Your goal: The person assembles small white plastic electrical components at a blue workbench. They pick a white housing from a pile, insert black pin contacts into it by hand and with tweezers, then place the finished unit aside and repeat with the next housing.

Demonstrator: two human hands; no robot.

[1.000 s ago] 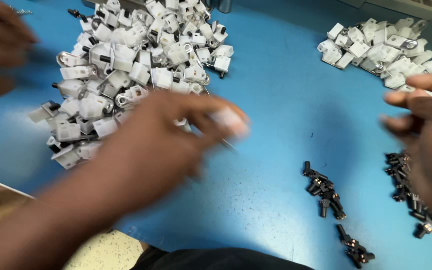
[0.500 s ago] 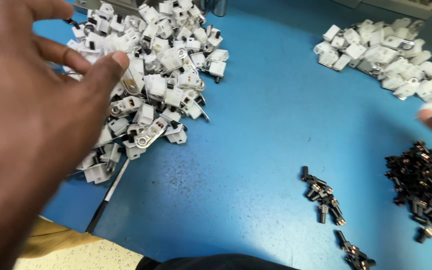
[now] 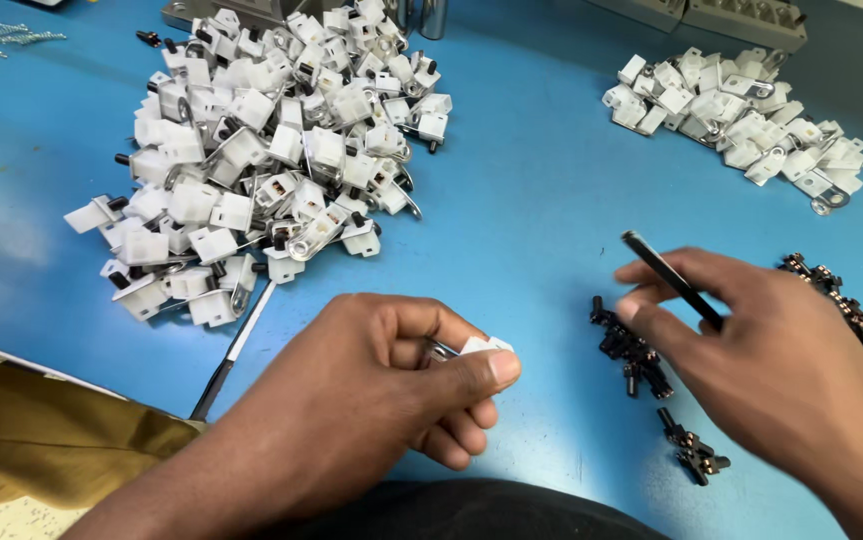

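Note:
My left hand is low in the middle, pinching a small white plastic part with a metal tab between thumb and fingers. My right hand is to its right, holding thin black tweezers that point up and to the left. Just under its fingertips lie several small black pins on the blue table. A big heap of white plastic parts with metal loops lies at upper left.
A second, smaller heap of white parts lies at upper right. More black pins pile up behind my right hand, and a few lie near the front edge. A thin black-and-white rod lies beside the big heap. Small springs sit far left.
My left hand has dropped from the left side to the front middle and now pinches a white part. My right hand has come in from the right edge over the black pins.

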